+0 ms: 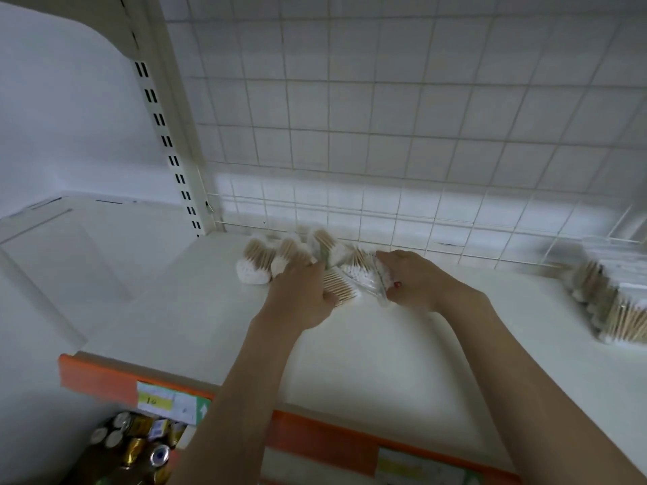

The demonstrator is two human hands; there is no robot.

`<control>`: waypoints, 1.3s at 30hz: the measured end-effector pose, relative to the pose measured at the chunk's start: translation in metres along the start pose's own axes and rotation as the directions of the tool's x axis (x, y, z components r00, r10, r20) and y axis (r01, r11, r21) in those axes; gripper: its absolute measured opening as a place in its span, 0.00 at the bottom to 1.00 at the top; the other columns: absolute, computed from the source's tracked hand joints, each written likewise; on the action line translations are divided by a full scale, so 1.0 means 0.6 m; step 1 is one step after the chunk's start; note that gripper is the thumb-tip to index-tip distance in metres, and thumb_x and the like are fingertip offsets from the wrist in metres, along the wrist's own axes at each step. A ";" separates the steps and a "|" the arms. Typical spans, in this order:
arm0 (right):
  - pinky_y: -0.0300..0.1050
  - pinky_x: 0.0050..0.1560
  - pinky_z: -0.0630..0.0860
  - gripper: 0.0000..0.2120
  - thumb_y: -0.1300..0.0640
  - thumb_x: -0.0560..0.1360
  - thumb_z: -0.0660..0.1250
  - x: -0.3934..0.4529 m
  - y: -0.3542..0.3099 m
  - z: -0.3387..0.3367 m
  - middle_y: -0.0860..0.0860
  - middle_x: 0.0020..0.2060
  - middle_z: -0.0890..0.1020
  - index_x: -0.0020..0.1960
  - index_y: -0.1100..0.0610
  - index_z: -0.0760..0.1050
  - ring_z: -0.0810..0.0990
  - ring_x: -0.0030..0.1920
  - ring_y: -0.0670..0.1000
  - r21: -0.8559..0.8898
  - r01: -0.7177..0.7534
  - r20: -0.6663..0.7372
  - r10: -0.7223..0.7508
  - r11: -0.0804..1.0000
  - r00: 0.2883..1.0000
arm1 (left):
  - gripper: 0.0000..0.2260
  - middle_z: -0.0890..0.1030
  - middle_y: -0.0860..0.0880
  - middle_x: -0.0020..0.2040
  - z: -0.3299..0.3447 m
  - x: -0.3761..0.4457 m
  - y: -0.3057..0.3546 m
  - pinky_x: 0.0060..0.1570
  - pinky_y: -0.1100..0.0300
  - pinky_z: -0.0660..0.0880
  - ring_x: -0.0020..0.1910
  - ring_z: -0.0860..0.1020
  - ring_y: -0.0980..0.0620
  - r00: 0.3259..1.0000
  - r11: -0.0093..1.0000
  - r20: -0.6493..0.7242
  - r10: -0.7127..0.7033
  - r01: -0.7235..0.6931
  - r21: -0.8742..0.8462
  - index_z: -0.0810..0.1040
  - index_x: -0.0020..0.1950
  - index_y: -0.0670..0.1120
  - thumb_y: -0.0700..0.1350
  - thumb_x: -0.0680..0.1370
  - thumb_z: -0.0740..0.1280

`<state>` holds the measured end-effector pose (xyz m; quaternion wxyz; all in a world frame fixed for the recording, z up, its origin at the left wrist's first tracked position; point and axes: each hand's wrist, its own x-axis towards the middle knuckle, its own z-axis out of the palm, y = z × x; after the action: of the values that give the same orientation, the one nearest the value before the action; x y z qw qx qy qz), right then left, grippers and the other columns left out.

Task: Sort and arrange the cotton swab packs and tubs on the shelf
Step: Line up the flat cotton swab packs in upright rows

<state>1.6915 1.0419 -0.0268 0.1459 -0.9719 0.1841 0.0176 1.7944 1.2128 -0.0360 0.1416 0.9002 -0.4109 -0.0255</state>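
Several clear packs of wooden-stemmed cotton swabs (257, 266) lie bunched at the back of the white shelf (367, 362), near the wire grid. My left hand (297, 299) grips one flat pack (339, 292) with thumb under its near edge. My right hand (416, 281) holds another pack (367, 278) by its right end, fingers curled round it. The two held packs touch each other between my hands. A second heap of swab packs (609, 306) sits at the far right of the shelf, blurred.
A wire grid back panel (385, 134) and slotted upright post (168, 134) bound the shelf behind. An orange price strip (315, 439) with labels runs along the front edge. Cans and small jars (140, 446) stand on the shelf below at the lower left.
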 end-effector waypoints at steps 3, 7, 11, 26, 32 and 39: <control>0.47 0.64 0.64 0.35 0.57 0.72 0.65 -0.007 -0.004 0.005 0.52 0.66 0.66 0.75 0.54 0.53 0.62 0.68 0.55 -0.096 -0.049 -0.074 0.042 0.994 0.996 | 0.21 0.74 0.47 0.61 0.010 0.001 -0.006 0.60 0.49 0.67 0.63 0.67 0.42 0.996 0.996 0.081 -0.042 0.036 0.079 0.69 0.64 0.47 0.56 0.75 0.64; 0.44 0.58 0.63 0.31 0.56 0.70 0.65 -0.028 -0.011 0.009 0.50 0.60 0.68 0.71 0.51 0.59 0.64 0.62 0.53 -0.165 -0.088 -0.218 0.051 0.982 0.975 | 0.28 0.69 0.49 0.68 0.015 -0.001 -0.014 0.66 0.46 0.62 0.66 0.63 0.38 0.996 0.997 0.067 -0.067 0.065 0.039 0.67 0.67 0.52 0.62 0.70 0.66; 0.41 0.49 0.58 0.22 0.57 0.70 0.65 -0.054 -0.013 0.018 0.48 0.56 0.69 0.63 0.52 0.65 0.65 0.57 0.51 -0.158 -0.117 -0.358 0.054 0.981 0.932 | 0.26 0.64 0.49 0.68 0.016 -0.014 -0.008 0.62 0.45 0.68 0.62 0.70 0.43 0.996 0.975 0.044 -0.072 0.080 -0.209 0.67 0.63 0.56 0.57 0.68 0.71; 0.42 0.36 0.67 0.16 0.41 0.71 0.68 -0.186 0.058 0.000 0.43 0.47 0.78 0.54 0.47 0.72 0.76 0.42 0.49 0.077 -0.136 -0.525 0.156 0.988 0.837 | 0.20 0.64 0.53 0.55 0.024 -0.085 0.082 0.43 0.67 0.66 0.50 0.71 0.52 0.968 0.907 -0.225 -0.112 0.007 -0.421 0.73 0.59 0.48 0.40 0.69 0.73; 0.46 0.41 0.73 0.14 0.45 0.71 0.69 -0.268 0.126 -0.009 0.46 0.43 0.79 0.52 0.52 0.76 0.76 0.45 0.50 0.161 -0.090 -0.566 0.167 0.983 0.807 | 0.28 0.75 0.49 0.53 0.040 -0.104 0.163 0.33 0.72 0.65 0.48 0.74 0.51 0.943 0.771 -0.155 -0.294 0.138 -0.622 0.69 0.61 0.44 0.40 0.65 0.77; 0.45 0.38 0.74 0.12 0.50 0.71 0.71 -0.354 0.226 -0.031 0.47 0.46 0.80 0.52 0.52 0.78 0.79 0.43 0.51 0.141 -0.099 -0.626 0.166 0.985 0.762 | 0.15 0.75 0.56 0.41 0.068 -0.125 0.285 0.33 0.73 0.69 0.39 0.75 0.57 0.951 0.788 -0.191 -0.242 0.078 -0.611 0.75 0.51 0.48 0.39 0.69 0.74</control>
<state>1.4441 0.9910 -0.0276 0.1217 -0.8965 0.2915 -0.3106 1.6130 1.1530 -0.0333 0.4670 0.8369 -0.2817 -0.0476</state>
